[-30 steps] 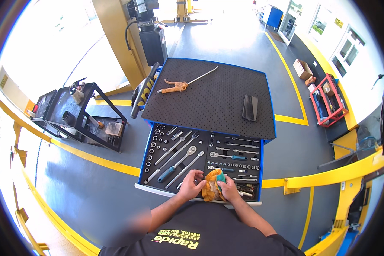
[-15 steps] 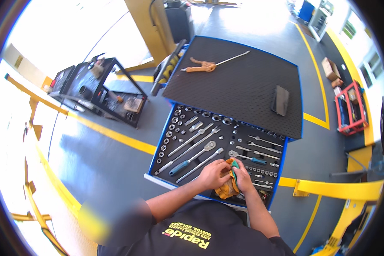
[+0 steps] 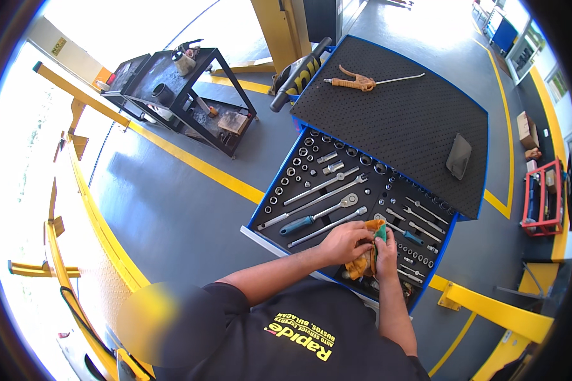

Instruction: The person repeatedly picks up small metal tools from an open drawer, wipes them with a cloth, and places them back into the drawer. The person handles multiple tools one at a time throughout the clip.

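A crumpled orange-yellow rag (image 3: 358, 267) with a green patch is bunched between my two hands over the front of an open tool drawer (image 3: 265, 242). My left hand (image 3: 348, 243) has its fingers bent and closed on the rag from the left. On the other side, my right hand (image 3: 386, 256) grips its green part, thumb uppermost. Whether the cloth wraps anything is hidden. Under and around the hands lie a large blue-handled ratchet (image 3: 299, 224), a smaller blue-handled ratchet (image 3: 412, 237), long bars, and several sockets (image 3: 291, 171) in a dark insert.
Above the drawer, the cart's black mat (image 3: 400, 114) carries an orange air blow gun (image 3: 361, 82) and a dark flat tray-like object (image 3: 458, 157). A black metal trolley (image 3: 190, 95) stands left. Yellow rails (image 3: 496, 311) flank both sides; a red rack (image 3: 543, 198) stands right.
The view has shifted, so the cart and drawer appear farther right and slightly higher. Both hands stay closed on the rag, with their fingers slightly repositioned.
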A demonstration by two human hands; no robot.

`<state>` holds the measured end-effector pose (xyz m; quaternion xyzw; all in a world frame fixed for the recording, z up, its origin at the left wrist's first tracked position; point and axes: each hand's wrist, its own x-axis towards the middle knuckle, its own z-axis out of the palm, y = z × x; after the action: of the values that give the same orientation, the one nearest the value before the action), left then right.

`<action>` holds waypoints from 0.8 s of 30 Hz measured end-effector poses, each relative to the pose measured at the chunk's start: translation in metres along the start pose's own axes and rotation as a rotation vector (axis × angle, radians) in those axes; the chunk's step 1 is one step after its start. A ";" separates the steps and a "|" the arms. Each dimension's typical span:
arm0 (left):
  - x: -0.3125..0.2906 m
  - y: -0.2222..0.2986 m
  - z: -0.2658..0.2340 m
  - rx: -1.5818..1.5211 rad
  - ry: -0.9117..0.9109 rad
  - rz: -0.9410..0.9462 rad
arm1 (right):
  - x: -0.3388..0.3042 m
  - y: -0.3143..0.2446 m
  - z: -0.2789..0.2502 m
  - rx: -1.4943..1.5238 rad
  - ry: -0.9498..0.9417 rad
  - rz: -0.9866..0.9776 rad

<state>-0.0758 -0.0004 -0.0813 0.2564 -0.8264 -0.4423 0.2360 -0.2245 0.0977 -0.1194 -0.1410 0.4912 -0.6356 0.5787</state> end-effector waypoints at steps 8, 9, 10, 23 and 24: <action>0.002 0.001 -0.001 -0.014 0.062 0.062 | -0.003 -0.014 -0.001 -0.228 -0.033 -0.080; 0.003 0.004 -0.001 -0.026 0.061 0.070 | -0.004 -0.015 0.000 -0.145 -0.043 -0.057; 0.003 0.007 -0.002 -0.021 0.040 0.076 | -0.005 -0.017 0.001 -0.061 -0.061 -0.034; 0.003 0.010 0.000 -0.033 0.050 0.094 | -0.018 -0.011 -0.003 -0.170 -0.012 -0.088; 0.002 0.011 0.001 -0.046 0.046 0.090 | -0.019 -0.008 -0.007 -0.207 0.010 -0.109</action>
<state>-0.0805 0.0039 -0.0721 0.2234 -0.8212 -0.4440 0.2803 -0.2289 0.1163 -0.1092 -0.2231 0.5488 -0.6128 0.5231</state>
